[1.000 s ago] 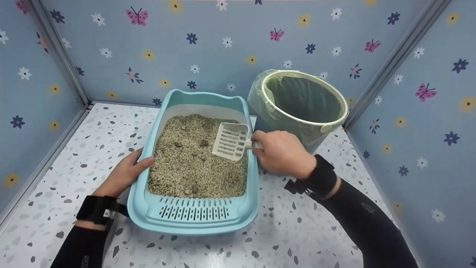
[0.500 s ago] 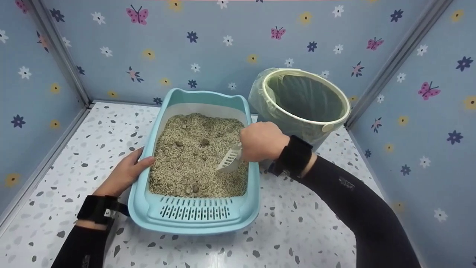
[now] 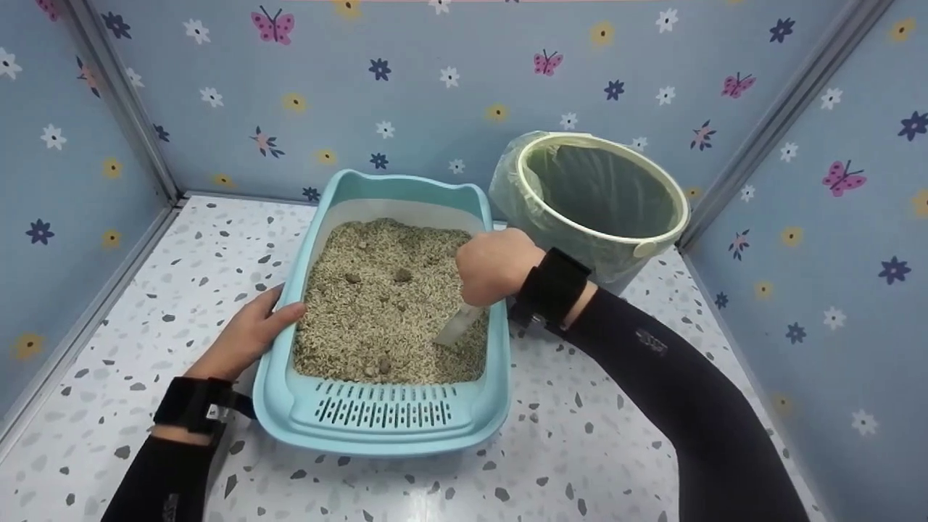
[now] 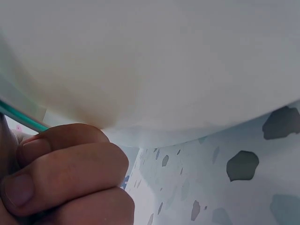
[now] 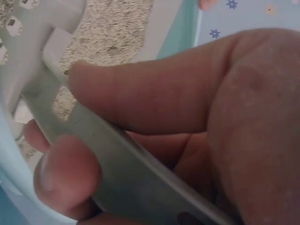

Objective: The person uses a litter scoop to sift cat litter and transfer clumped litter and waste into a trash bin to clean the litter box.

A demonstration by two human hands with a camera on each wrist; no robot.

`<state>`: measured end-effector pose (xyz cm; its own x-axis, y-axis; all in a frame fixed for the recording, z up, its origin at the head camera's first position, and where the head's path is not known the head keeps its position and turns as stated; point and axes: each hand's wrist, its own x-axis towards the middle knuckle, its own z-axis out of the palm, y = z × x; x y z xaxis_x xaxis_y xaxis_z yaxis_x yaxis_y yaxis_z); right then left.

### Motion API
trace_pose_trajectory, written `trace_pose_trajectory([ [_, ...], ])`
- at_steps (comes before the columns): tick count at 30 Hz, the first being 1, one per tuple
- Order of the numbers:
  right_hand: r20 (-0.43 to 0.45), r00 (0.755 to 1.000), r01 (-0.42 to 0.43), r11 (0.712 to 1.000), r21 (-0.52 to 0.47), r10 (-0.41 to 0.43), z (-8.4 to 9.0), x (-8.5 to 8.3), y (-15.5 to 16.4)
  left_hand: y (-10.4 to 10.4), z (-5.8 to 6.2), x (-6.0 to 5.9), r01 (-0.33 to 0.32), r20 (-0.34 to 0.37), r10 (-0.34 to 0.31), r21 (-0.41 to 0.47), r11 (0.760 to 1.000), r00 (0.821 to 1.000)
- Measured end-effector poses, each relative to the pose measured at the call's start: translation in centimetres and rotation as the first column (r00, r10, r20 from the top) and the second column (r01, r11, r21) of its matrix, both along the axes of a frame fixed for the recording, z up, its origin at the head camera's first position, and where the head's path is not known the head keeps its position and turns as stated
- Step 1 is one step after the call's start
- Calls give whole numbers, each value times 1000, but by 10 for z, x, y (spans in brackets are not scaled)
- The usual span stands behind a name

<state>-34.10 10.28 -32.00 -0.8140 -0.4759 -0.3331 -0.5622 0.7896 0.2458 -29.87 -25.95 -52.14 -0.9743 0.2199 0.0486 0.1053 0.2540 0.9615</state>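
A light blue litter box (image 3: pixel 380 424) full of beige litter (image 3: pixel 370 319) with a few dark clumps (image 3: pixel 401 275) sits on the speckled floor. My right hand (image 3: pixel 496 264) grips the handle of a white slotted scoop (image 3: pixel 459 328), whose blade digs into the litter by the box's right wall. In the right wrist view the fingers (image 5: pixel 140 101) curl round the scoop handle (image 5: pixel 126 178). My left hand (image 3: pixel 250 335) holds the box's left rim, thumb over the edge. The left wrist view shows curled fingers (image 4: pixel 65 178) under the box wall (image 4: pixel 154 61).
A pale round bin (image 3: pixel 656 235) lined with a clear green bag stands behind and to the right of the box, close to my right wrist. Blue flowered walls (image 3: pixel 435 87) enclose three sides. The speckled floor (image 3: pixel 580 449) stretches in front of the box.
My right hand turned the scoop from flat above the litter to blade-down and pushed it into the litter at the right side. The left hand stayed on the rim.
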Motion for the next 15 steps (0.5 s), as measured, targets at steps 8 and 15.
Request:
trace_pose_trajectory([
  [8,31,999,32,992,-121,-29,-27,-18,14,1,-1,0,-15,3,16,-17,1000,1000],
  [15,30,999,18,986,-168,-13,-41,-21,13,-1,-2,-1,-17,0,17,-24,1000,1000],
])
